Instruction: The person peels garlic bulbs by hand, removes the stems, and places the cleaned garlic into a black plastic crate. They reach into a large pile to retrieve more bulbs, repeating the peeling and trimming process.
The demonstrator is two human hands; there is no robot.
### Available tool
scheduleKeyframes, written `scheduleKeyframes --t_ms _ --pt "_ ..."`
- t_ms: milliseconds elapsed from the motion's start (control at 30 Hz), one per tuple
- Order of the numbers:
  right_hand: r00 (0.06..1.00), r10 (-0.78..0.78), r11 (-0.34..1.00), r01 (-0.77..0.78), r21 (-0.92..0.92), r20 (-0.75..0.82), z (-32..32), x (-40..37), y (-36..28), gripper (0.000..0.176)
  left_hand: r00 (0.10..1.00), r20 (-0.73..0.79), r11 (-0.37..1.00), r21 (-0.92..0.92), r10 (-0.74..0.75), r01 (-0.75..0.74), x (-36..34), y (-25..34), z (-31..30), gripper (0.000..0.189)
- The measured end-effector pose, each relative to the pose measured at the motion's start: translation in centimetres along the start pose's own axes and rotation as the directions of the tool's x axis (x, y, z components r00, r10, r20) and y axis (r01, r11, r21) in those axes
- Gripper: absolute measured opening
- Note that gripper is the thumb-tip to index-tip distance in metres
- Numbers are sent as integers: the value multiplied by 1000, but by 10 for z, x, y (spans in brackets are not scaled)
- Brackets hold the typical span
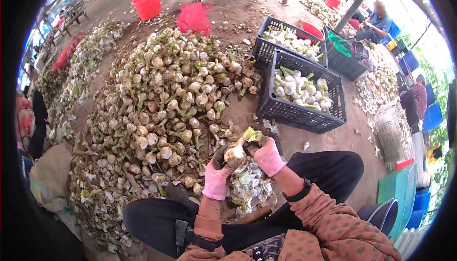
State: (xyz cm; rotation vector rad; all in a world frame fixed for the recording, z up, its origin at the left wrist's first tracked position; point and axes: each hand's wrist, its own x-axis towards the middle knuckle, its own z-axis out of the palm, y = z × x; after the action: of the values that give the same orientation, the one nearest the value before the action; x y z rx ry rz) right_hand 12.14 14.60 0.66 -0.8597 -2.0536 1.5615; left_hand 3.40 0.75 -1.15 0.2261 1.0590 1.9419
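Note:
Both my hands wear pink gloves with dark, soiled fingers. My left hand (220, 175) is closed round a garlic bulb (234, 153) from below and the left. The bulb is pale with brown outer skin, and its green-yellow stem points up and to the right. At that stem, my right hand (267, 156) has its fingers pinched together; its fingertips are partly hidden. Beneath the hands, between my knees, lies a heap of peeled garlic skins (250, 185). Just beyond them spreads a large pile of unpeeled garlic bulbs (157, 99).
Two black crates, a near one (304, 118) and a far one (262, 54), hold cleaned garlic at the right. A red net bag (194, 19) and red bucket (147, 5) are behind the pile. A person (376, 25) sits at the far right; another person (419, 97) sits nearer.

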Motion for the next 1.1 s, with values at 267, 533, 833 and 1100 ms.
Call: scheduleKeyframes --t_ms 267,533,833,1100 --pt "969 218 852 -248 460 119 -7 6 11 27 905 257 634 648 340 -423 2 -9 -5 47" --pt "979 201 940 -198 277 15 7 4 17 38 954 -165 963 149 249 -225 -1 -3 11 52" --pt "999 49 994 -48 -94 9 7 20 4 34 996 -46 975 -212 -79 68 1 -17 -12 34" --pt "998 -36 857 3 -515 -54 0 51 41 34 940 139 762 -556 -310 333 -1 -20 -10 41"
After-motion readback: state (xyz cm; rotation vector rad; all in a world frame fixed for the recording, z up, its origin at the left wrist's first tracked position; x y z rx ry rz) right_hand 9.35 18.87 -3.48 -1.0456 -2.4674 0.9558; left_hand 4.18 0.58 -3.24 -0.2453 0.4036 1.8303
